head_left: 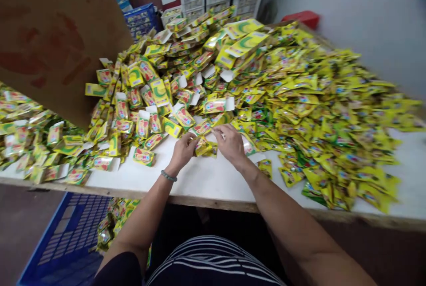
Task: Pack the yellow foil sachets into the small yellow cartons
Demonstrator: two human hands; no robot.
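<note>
Packet [203, 147], apparently pinched; cartons [184, 116] crowd behind, sachets [314, 137] right.

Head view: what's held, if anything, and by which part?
Left hand appears to pinch a small glossy yellow packet by its left end; whether right hand holds anything can't be told.

Soft, even light, probably from overhead, leaves dark shade beneath the long white wooden-edged table [213, 179]; shiny yellow foil packets [309, 113] blur toward the right edge.
</note>
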